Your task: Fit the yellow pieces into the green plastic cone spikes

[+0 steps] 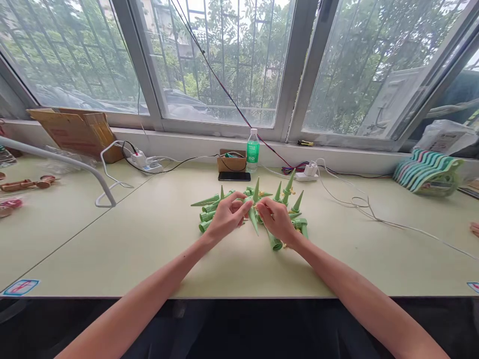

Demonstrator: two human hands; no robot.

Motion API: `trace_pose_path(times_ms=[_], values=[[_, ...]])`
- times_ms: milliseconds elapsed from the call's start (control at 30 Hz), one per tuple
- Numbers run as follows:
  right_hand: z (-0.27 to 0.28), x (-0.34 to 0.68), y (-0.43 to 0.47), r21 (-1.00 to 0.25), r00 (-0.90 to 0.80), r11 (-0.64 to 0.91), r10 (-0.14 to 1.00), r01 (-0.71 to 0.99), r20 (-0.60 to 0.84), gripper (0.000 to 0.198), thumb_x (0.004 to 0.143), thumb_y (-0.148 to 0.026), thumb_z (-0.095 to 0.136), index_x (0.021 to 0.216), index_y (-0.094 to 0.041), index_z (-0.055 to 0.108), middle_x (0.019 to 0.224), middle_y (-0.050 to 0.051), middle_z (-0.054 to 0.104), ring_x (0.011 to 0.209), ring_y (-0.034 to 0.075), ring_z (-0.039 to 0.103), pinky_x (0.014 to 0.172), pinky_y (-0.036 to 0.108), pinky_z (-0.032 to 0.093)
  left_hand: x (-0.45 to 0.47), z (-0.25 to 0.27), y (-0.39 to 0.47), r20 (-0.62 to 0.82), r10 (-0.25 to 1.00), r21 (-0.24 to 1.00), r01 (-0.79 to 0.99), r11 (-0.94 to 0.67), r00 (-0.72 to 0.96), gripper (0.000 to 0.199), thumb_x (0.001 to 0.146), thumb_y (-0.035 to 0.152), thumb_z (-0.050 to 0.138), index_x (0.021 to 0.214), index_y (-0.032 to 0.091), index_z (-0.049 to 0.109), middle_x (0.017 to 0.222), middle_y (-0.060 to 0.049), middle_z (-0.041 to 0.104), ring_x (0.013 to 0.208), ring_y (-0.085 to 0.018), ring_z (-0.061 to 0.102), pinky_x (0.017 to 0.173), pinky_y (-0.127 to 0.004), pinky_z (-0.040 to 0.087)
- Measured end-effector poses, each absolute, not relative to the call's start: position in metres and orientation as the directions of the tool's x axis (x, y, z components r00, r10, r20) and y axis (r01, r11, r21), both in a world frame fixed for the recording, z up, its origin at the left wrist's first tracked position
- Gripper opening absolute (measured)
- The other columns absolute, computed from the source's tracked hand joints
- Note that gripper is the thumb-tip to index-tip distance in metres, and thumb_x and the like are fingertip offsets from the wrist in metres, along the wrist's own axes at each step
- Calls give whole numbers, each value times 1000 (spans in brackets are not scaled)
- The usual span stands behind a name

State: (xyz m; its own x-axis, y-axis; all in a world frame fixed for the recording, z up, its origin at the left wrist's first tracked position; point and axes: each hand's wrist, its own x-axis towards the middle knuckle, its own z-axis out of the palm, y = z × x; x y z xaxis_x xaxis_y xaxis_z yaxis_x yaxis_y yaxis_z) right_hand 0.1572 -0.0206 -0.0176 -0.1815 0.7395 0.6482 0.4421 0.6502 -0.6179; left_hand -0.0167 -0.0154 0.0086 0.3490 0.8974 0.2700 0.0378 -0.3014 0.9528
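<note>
Green plastic cone-shaped watering spikes (298, 202) lie and stand in a loose pile in the middle of the table, some with small yellow parts. My left hand (229, 215) grips one green spike (253, 222) between thumb and fingers, its point toward me. Close beside it, my right hand (276, 217) is closed in a pinch at the spike's upper end. What sits between those fingertips is too small to make out. Several open green tubes (205, 226) lie left of my left hand, and another tube (276, 244) lies under my right hand.
Behind the pile are a black phone (234, 176), a small cardboard box (231, 162) and a water bottle (253, 151). Power strips (307, 174) with cables run along the back. Green hangers (424, 174) stand at right; a grey metal bar (75, 163) crosses the left. Another person's fingers (475, 228) show at the right edge.
</note>
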Motion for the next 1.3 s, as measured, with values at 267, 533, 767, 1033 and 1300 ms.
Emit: trace_pose_path(times_ms=[267,533,767,1033,1300], values=[[-22,159,-18,-630,-198,632,759,451,620,39,101,-41,32,67,-22,33,55,-4,40,50,10,36,52,24,30,-17,0,-13,477,807,811,179,-556,348,32,84,42,65,103,21,51,69,5,50,54,-8,50,49,-18,42],[-20,159,-18,-654,-200,615,777,441,596,43,101,-44,30,65,-21,36,56,-3,41,50,11,38,52,26,31,-19,-4,-15,614,696,612,333,-718,372,31,88,35,60,113,24,45,76,5,51,50,-5,50,47,-17,39],[-23,156,-18,-723,-169,584,807,369,566,43,100,-48,33,66,-22,36,55,-4,38,49,11,36,49,25,31,-18,-10,-12,650,669,577,339,-743,360,34,88,35,60,115,25,43,87,2,53,47,-2,45,45,-15,35],[-20,155,-21,-735,-136,578,810,356,571,41,99,-47,37,68,-21,42,55,-4,41,49,10,38,49,23,32,-16,2,-16,576,777,737,249,-628,255,29,97,47,40,109,22,47,76,3,52,42,-3,41,42,-16,32],[-17,156,-24,-717,-100,595,790,363,605,34,98,-46,40,80,-19,52,64,-1,53,50,9,45,50,22,36,-13,7,-13,279,922,956,14,-294,270,38,91,58,45,91,20,51,38,8,44,31,-8,35,33,-17,29]])
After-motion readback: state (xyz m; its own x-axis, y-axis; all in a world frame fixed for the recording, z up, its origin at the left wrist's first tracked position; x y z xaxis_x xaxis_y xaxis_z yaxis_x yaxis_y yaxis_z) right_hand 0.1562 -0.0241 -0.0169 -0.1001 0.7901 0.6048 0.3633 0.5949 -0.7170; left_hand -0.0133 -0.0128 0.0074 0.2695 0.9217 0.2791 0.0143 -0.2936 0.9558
